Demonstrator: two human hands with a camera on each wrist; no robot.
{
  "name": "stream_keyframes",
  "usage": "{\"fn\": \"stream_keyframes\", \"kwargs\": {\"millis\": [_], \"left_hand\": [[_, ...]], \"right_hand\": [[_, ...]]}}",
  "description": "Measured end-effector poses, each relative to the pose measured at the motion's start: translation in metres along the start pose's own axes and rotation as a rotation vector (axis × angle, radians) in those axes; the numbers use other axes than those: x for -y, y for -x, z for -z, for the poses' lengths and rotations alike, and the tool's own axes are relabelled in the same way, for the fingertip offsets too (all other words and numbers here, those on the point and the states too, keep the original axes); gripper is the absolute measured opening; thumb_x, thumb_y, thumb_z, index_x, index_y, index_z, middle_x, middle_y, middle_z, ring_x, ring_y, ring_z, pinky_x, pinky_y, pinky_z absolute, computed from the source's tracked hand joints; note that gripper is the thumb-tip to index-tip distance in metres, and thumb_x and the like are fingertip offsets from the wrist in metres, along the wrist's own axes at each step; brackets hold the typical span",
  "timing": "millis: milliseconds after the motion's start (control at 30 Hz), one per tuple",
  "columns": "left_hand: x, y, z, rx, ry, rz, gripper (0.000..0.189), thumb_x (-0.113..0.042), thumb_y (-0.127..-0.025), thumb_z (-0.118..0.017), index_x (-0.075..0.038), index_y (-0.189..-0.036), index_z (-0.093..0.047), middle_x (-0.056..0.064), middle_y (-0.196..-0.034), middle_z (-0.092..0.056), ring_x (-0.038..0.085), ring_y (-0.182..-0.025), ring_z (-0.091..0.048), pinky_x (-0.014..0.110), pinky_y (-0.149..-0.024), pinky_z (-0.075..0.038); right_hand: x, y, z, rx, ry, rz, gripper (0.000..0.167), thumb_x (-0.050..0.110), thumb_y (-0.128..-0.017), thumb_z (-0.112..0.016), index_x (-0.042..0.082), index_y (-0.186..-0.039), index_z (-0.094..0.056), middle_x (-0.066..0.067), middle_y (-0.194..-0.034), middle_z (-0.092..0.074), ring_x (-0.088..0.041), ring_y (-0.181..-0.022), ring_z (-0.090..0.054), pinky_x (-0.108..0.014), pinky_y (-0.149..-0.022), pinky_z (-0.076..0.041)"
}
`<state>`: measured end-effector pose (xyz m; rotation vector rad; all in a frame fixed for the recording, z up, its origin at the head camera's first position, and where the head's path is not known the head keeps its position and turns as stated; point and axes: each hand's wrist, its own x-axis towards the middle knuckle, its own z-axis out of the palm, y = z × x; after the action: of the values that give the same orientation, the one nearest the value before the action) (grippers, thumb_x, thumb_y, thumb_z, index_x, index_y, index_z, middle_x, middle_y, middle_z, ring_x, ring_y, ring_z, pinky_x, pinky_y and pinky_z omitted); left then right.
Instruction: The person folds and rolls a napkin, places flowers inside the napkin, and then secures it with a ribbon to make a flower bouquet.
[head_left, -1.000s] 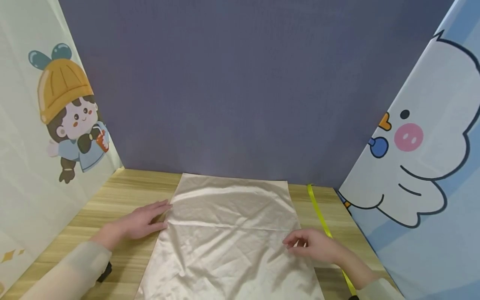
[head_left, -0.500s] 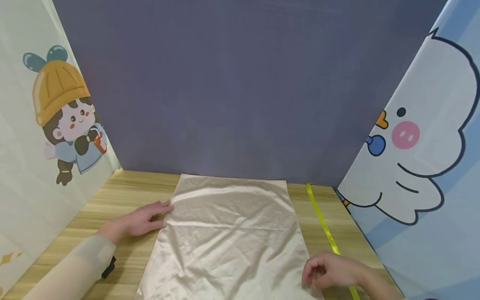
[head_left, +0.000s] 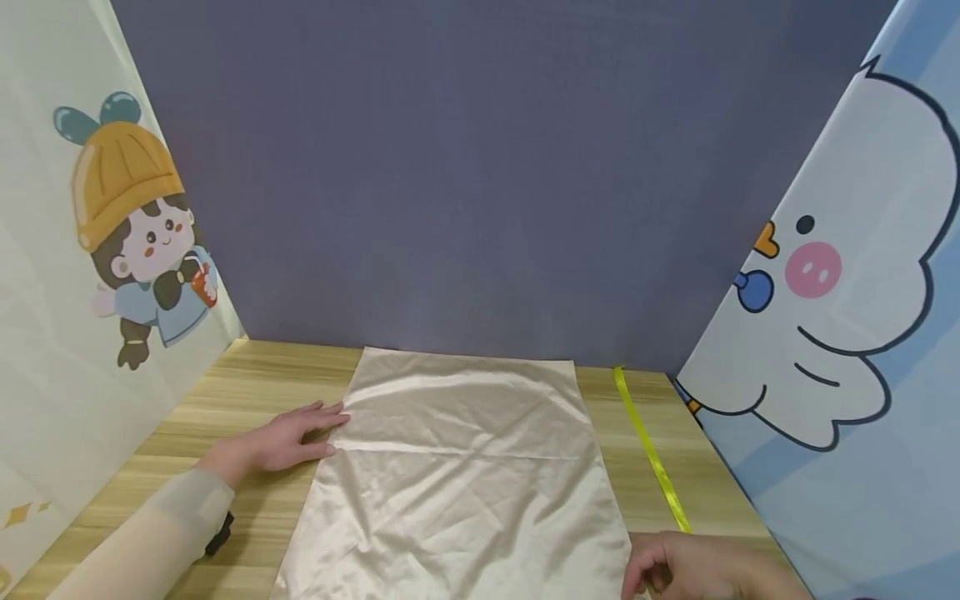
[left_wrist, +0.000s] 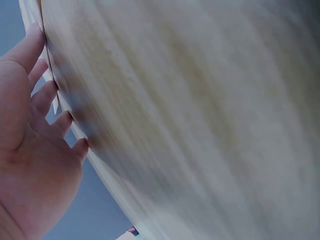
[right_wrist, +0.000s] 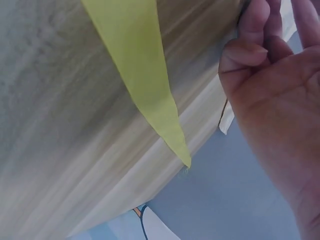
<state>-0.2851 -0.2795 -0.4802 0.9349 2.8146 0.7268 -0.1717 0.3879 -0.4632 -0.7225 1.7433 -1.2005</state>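
A pale champagne satin cloth lies spread on the wooden table, creased across its middle and wrinkled towards the front. My left hand rests beside its left edge, fingers extended and fingertips on the border. In the left wrist view, the left hand's fingers spread out towards the tabletop. Low at the right edge, my right hand has its fingers curled in at the cloth's side and pinches there; the pinch point itself is partly hidden. The right wrist view shows the thumb bent against the curled fingers.
A yellow ribbon runs along the table right of the cloth, its near end hidden by the right hand. A grey-purple panel stands behind the table. Printed cartoon panels close off the left and right sides.
My right hand has slid down along the cloth's right edge towards the front, its fingers curling in. The left hand stays by the left edge, nearly still.
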Motion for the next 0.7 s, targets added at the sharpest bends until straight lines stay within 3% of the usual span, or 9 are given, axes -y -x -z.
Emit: {"fn": "stream_keyframes", "kwargs": {"millis": [167,367,600,700], "left_hand": [[0.0,-0.001,-0.001,0.008,0.013,0.005,0.059,-0.034,-0.108,-0.071,-0.005,-0.158,-0.058,0.03,-0.168,-0.044,0.069,-0.153,-0.03,0.083,-0.118,-0.029],[-0.002,0.0,0.0,0.009,0.016,0.012,0.059,-0.033,-0.107,-0.072,-0.004,-0.157,-0.058,0.03,-0.168,-0.045,0.069,-0.153,-0.03,0.083,-0.118,-0.028],[-0.002,-0.002,-0.001,0.011,0.024,0.019,0.059,-0.034,-0.107,-0.072,-0.004,-0.157,-0.059,0.03,-0.169,-0.044,0.07,-0.154,-0.028,0.084,-0.118,-0.027],[-0.002,-0.003,-0.001,0.016,0.034,0.027,0.06,-0.034,-0.107,-0.072,-0.004,-0.157,-0.059,0.03,-0.169,-0.043,0.069,-0.154,-0.027,0.084,-0.119,-0.026]], "right_hand": [[-0.002,0.0,-0.003,0.009,0.079,0.079,0.019,0.001,-0.105,-0.069,0.004,-0.122,-0.078,-0.014,-0.117,-0.064,0.0,-0.113,-0.057,-0.019,-0.097,-0.048],[-0.001,-0.003,-0.009,-0.002,0.101,0.093,0.015,0.004,-0.108,-0.067,0.003,-0.12,-0.076,-0.018,-0.117,-0.056,-0.001,-0.119,-0.055,-0.017,-0.099,-0.045],[-0.002,-0.003,-0.011,0.005,0.114,0.082,0.013,0.007,-0.109,-0.066,0.003,-0.118,-0.075,-0.025,-0.105,-0.039,-0.002,-0.098,-0.052,-0.016,-0.085,-0.044],[-0.001,-0.004,-0.008,0.033,0.116,0.068,0.013,0.007,-0.11,-0.065,0.002,-0.118,-0.073,-0.024,-0.104,-0.035,-0.001,-0.097,-0.049,-0.015,-0.083,-0.043]]}}
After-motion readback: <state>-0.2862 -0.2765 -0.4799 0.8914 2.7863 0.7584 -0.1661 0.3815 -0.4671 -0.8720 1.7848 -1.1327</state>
